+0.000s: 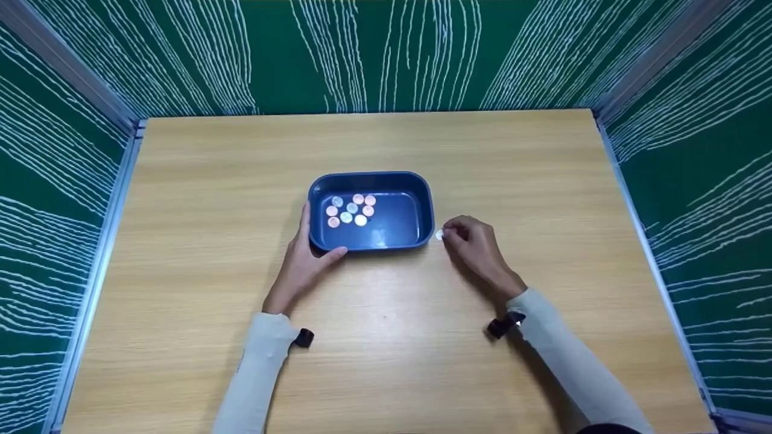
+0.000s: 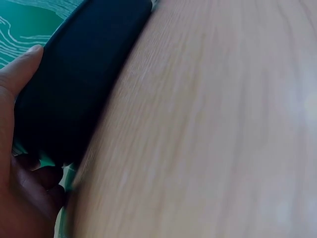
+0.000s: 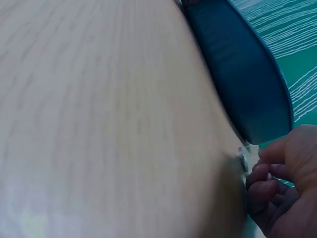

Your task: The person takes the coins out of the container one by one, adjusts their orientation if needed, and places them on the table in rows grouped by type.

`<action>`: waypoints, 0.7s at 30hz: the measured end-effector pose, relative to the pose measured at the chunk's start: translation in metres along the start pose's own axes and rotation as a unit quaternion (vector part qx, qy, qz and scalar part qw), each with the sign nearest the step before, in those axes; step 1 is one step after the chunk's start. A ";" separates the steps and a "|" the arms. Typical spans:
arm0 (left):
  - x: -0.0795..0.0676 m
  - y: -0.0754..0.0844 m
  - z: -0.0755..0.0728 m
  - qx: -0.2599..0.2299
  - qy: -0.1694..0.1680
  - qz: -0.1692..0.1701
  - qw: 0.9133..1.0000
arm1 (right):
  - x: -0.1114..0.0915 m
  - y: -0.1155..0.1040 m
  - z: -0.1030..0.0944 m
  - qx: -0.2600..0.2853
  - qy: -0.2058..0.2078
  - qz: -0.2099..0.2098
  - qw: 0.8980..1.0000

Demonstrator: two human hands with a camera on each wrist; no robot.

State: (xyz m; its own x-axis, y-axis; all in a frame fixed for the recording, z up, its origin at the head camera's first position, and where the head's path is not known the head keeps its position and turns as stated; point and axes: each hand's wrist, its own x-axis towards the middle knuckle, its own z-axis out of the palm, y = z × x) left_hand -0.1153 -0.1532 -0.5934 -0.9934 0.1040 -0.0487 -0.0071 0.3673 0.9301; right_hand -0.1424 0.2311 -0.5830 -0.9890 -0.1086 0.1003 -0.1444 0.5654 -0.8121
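A dark blue rectangular plastic tub [image 1: 403, 223] stands on the table, with several copper and silvery coins [image 1: 352, 208] lying in its left half. My left hand [image 1: 300, 256] grips the tub's near left corner, thumb along the front and fingers at the left side; the left wrist view shows the thumb [image 2: 25, 69] against the dark outer wall. Beside the tub's right end, my right hand [image 1: 477, 244] pinches a silvery coin [image 1: 439, 234] at the fingertips, close to the table. The right wrist view shows this coin [image 3: 242, 159] edge-on, its contact with the fingers partly hidden.
The wooden table [image 1: 386, 337] ends at a green panel [image 1: 271, 54] with white wavy lines at the back. Similar panels with metal frames [image 1: 99, 241] stand at both sides. Small black cameras [image 1: 303, 338] sit on both wrists over light sleeves.
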 end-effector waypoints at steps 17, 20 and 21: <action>-0.001 -0.001 0.001 0.000 0.002 0.000 1.000 | 0.025 -0.044 -0.032 0.027 -0.018 -0.036 0.999; -0.001 0.000 0.001 -0.002 0.001 -0.002 1.000 | 0.031 -0.054 -0.029 0.028 -0.026 -0.053 0.998; -0.001 0.000 0.001 -0.002 0.001 -0.002 1.000 | 0.033 -0.057 -0.028 0.027 -0.030 -0.058 0.997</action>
State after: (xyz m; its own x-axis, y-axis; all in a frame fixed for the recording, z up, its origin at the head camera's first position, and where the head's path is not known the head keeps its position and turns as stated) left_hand -0.1146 -0.1524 -0.5936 -0.9935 0.1013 -0.0513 -0.0110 0.3638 0.9314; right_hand -0.1679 0.2187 -0.5175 -0.9617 -0.2202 0.1631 -0.2549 0.5006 -0.8273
